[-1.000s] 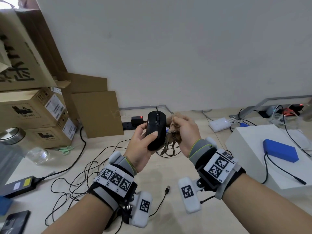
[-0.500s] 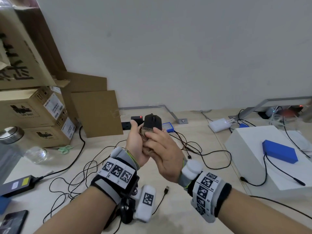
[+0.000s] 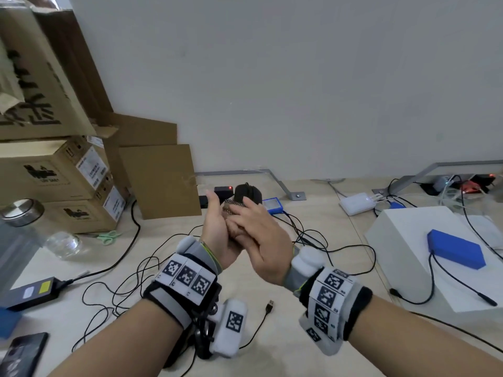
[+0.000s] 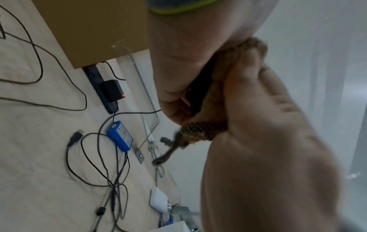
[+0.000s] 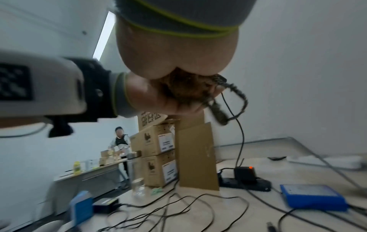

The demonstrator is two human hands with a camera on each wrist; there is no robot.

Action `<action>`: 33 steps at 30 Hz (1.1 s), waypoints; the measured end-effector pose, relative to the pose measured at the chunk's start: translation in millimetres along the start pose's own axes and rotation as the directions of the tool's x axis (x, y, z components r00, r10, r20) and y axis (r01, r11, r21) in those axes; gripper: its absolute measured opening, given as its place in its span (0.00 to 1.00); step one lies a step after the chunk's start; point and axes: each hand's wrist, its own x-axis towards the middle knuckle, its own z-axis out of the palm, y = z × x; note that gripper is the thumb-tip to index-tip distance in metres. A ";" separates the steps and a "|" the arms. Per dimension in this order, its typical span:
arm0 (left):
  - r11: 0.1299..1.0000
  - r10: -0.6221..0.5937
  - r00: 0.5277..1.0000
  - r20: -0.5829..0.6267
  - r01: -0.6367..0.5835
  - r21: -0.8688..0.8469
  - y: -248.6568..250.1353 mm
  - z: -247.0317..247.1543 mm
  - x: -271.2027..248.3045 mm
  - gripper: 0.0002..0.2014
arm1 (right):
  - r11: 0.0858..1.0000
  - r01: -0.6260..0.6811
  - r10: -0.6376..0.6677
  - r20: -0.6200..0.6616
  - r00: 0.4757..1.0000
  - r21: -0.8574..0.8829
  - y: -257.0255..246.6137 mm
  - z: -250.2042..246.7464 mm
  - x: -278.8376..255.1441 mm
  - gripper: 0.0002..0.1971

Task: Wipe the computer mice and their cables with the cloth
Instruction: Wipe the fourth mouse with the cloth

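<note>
I see both forearms reaching up from the bottom of the head view, meeting at centre frame above the desk (image 3: 321, 240). My left hand (image 3: 217, 235) stands palm inward, thumb up, its fingers wrapped around the black mouse (image 3: 246, 193). The mouse stands nearly upright, long axis vertical in the frame, its cable end at the top. My right hand (image 3: 261, 238) lies across it, fingers fairly straight, pressing the brown cloth (image 3: 231, 206) against the mouse body. In the right wrist view, cloth fringe hangs below the palms, at centre frame.
</note>
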 end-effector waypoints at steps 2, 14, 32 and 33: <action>0.995 -0.002 0.999 0.032 -0.002 0.101 -2.3 -1.9 -0.5 0.46 | 0.997 -0.036 0.038 -0.031 0.999 0.072 7.6 -6.8 10.3 0.15; 0.997 0.060 0.998 -0.014 -0.059 0.048 -1.3 -0.4 -0.5 0.18 | 0.783 -0.477 0.611 -0.358 0.706 0.399 29.2 -21.2 38.0 0.12; 0.975 -0.011 0.992 -0.125 0.039 0.218 -6.1 4.9 4.5 0.18 | 0.881 -0.400 0.469 -0.359 0.807 0.253 8.1 -27.4 38.9 0.14; 0.979 0.002 0.993 -0.117 0.022 0.200 -3.8 5.3 5.0 0.18 | 0.890 -0.384 0.449 -0.336 0.828 0.245 2.8 -23.3 35.1 0.13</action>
